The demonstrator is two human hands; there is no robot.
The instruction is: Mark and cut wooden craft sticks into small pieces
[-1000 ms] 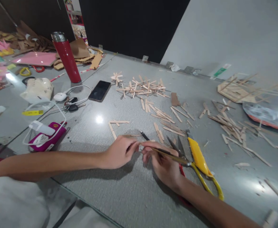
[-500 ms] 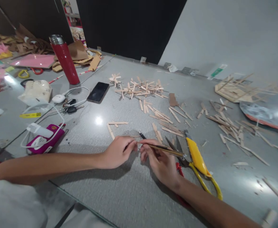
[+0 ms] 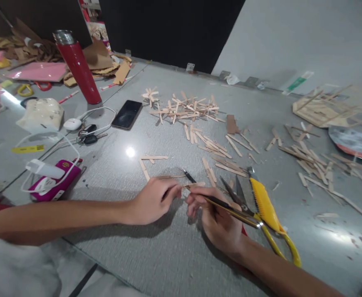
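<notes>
My left hand [image 3: 157,200] rests on the table, thumb and fingertips pinched together; whatever is between them is too small to make out. Close beside it, my right hand [image 3: 219,218] grips a slim black-and-gold pen [image 3: 230,208], its tip pointing at my left fingertips. Just beyond the hands lies a black pen [image 3: 188,176] with a silver tip. An L-shaped pair of craft sticks [image 3: 154,158] lies past my left hand. Scissors with yellow handles [image 3: 281,243] lie beside my right hand, partly hidden, next to a yellow tool with a ribbed edge [image 3: 264,206].
Loose craft sticks [image 3: 213,145] and a heap of joined ones [image 3: 187,109] spread across the table. A phone [image 3: 127,114], keys [image 3: 89,135], a purple device [image 3: 55,179] and a red flask [image 3: 78,70] stand left. A stick-built structure [image 3: 320,109] sits back right.
The pen in my right hand has changed its tilt slightly, its rear end now lower and further right. My left hand stays pinched in nearly the same place. The camera view has shifted a little.
</notes>
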